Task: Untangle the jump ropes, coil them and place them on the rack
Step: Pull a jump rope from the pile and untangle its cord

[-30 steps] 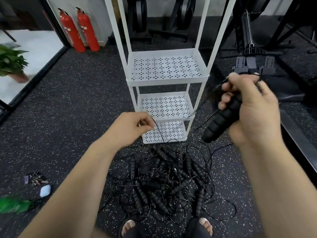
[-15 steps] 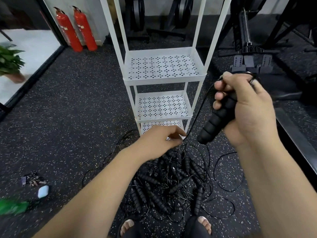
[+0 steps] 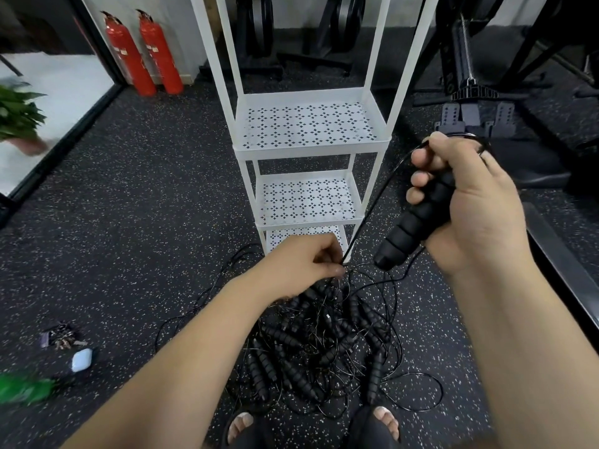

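Jump ropes (image 3: 324,345) lie tangled at lower centre; right hand (image 3: 470,202) grips a handle (image 3: 411,225), left hand (image 3: 301,270) pinches its cord (image 3: 372,205).

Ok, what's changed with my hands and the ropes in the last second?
The left hand dropped down and rightward to just above the pile and now pinches the cord that runs up to the right hand. Unchanged: the right hand grips the black handle; the white rack and pile stay put.

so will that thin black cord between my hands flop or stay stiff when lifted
Probably floppy: the cord runs straight only between the left hand and right hand. Likely snag-prone: loose loops tangle in the pile below.
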The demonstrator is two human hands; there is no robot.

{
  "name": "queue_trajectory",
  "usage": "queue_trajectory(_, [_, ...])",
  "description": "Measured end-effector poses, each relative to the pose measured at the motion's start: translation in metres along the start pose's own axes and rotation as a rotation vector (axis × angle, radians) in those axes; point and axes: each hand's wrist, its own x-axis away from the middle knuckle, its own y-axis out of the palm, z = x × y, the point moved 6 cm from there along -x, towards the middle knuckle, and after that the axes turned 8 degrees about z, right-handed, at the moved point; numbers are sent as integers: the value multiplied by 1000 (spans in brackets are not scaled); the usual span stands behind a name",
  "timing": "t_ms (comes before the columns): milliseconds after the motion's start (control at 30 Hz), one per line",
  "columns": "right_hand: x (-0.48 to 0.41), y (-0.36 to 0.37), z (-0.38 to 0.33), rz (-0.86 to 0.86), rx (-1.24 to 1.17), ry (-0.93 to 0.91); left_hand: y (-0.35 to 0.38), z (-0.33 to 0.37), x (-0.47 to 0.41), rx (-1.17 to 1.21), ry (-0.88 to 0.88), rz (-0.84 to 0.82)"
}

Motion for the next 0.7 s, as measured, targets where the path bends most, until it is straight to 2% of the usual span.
queue_trajectory(233, [-1, 3, 17, -76, 110, 17, -36, 12, 3, 184, 65, 207])
queue_trajectory(433, [9, 17, 51, -290, 399, 49, -61, 36, 15, 423, 191, 373])
queue_trajectory(567, [15, 22, 58, -280, 410, 46, -65, 40, 19, 474, 225, 404])
queue_trajectory(700, [14, 21, 55, -227, 404, -7, -61, 35, 16, 476, 192, 337])
